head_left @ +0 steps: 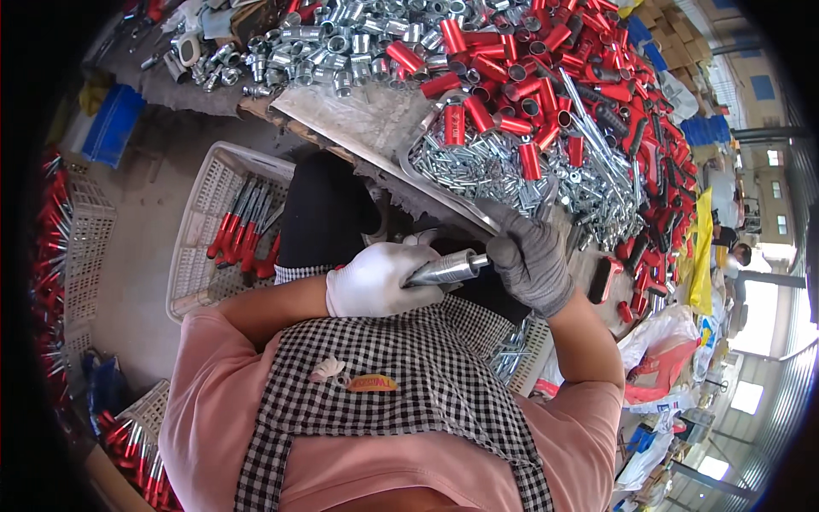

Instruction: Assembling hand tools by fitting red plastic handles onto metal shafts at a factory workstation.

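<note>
Our white-gloved left hand (375, 279) wraps the shiny silver steel sleeve (445, 270); grey-gloved right hand (531, 260) fingers pinch its end. Likely heavy, rigid, slick: grip mid-barrel.

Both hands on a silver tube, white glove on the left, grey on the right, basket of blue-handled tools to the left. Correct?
Not quite. The head view shows the tools in the basket have red handles, not blue. The rest holds: left hand in a white glove and right hand in a grey one, both on the silver tube.
</note>
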Tool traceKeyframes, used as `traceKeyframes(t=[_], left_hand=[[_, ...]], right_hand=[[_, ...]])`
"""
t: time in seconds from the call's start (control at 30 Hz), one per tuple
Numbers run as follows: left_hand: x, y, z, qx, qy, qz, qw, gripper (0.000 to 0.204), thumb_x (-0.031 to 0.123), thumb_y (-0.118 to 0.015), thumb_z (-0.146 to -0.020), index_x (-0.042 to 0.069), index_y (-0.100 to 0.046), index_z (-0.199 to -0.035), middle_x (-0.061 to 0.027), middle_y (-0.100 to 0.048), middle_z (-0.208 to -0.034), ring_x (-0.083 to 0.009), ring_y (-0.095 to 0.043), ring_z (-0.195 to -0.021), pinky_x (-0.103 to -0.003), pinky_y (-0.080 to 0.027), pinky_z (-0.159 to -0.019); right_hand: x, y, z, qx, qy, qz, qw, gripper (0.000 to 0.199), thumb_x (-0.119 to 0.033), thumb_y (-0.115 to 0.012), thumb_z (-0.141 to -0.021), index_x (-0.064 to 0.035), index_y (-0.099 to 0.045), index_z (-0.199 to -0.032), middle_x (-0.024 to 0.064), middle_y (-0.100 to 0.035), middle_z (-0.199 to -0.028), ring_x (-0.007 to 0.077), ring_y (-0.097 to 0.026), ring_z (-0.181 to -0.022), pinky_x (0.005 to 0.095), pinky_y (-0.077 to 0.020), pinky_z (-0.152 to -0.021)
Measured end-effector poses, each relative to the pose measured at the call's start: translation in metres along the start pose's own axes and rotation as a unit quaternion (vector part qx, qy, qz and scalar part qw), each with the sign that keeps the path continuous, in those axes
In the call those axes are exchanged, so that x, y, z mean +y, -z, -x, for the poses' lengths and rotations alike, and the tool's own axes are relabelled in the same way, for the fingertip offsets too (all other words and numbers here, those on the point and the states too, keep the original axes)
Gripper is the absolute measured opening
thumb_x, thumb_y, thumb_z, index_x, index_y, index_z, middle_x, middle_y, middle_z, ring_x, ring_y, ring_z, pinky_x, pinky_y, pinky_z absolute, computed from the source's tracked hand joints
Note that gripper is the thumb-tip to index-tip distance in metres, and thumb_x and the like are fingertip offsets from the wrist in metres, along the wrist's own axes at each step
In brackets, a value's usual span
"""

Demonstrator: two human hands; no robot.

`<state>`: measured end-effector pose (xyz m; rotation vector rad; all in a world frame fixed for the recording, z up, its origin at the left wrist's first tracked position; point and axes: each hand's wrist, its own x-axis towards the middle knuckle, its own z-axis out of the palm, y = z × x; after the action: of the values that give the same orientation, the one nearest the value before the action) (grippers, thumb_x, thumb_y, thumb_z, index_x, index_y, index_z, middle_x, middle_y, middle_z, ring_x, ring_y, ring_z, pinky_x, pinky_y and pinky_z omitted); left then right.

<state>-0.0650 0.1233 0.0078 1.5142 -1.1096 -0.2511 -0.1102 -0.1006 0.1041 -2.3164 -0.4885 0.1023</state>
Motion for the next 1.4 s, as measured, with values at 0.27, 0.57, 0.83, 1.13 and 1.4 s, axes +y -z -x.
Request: traceKeyframes(t=[0.27,0.57,0.83,1.13,1.4], left_hand=[[-0.001,0.003,0.001,-0.05,0.041,-0.025,0.998,0.036,0.016,-0.08,-0.072,-0.003,-0.063,-0.098,-0.0152,-0.064,-0.078,-0.0304,-0.065,-0.068,-0.037,-0.052,-0.062],[0.005,0.003,-0.001,-0.03,0.073,-0.02,0.997,0.028,0.017,-0.077,-0.075,-0.001,-0.063,-0.093,-0.0141,-0.063,-0.073,-0.0301,-0.065,-0.064,-0.038,-0.051,-0.059],[0.002,-0.002,0.005,-0.032,0.044,-0.02,0.998,0.026,0.016,-0.076,-0.075,0.0,-0.062,-0.089,-0.0147,-0.062,-0.071,-0.0305,-0.063,-0.061,-0.038,-0.051,-0.058],[-0.002,-0.008,0.008,-0.023,-0.069,-0.102,0.992,0.035,0.013,-0.081,-0.069,-0.003,-0.063,-0.094,-0.0146,-0.056,-0.072,-0.027,-0.06,-0.06,-0.039,-0.048,-0.05],[0.009,0.025,-0.006,-0.206,0.159,-0.001,0.966,0.034,0.014,-0.08,-0.071,-0.001,-0.063,-0.097,-0.0118,-0.064,-0.083,-0.0221,-0.062,-0.067,-0.032,-0.05,-0.064]], right_hand=[[0.003,-0.009,0.003,0.064,0.132,0.032,0.989,0.062,-0.042,-0.067,-0.09,0.0006,-0.053,-0.132,0.0148,-0.071,-0.099,0.0265,-0.07,-0.086,0.0365,-0.0541,-0.081],[0.003,-0.008,0.012,0.003,0.061,-0.014,0.998,0.066,-0.026,-0.079,-0.081,-0.0027,-0.049,-0.135,0.0149,-0.069,-0.109,0.0249,-0.068,-0.103,0.0362,-0.054,-0.088],[0.001,-0.009,0.009,0.005,0.009,0.01,1.0,0.054,-0.038,-0.073,-0.083,-0.004,-0.06,-0.123,0.0134,-0.069,-0.104,0.0303,-0.07,-0.091,0.0376,-0.0556,-0.079],[0.002,-0.028,0.009,-0.028,0.016,0.021,0.999,0.037,-0.036,-0.077,-0.077,-0.0109,-0.069,-0.102,0.0096,-0.069,-0.089,0.029,-0.068,-0.08,0.0378,-0.0549,-0.074],[0.027,-0.076,-0.013,0.076,0.113,-0.252,0.958,0.065,-0.043,-0.092,-0.055,-0.0109,-0.069,-0.106,0.0109,-0.063,-0.116,0.0278,-0.058,-0.112,0.041,-0.0481,-0.093]])
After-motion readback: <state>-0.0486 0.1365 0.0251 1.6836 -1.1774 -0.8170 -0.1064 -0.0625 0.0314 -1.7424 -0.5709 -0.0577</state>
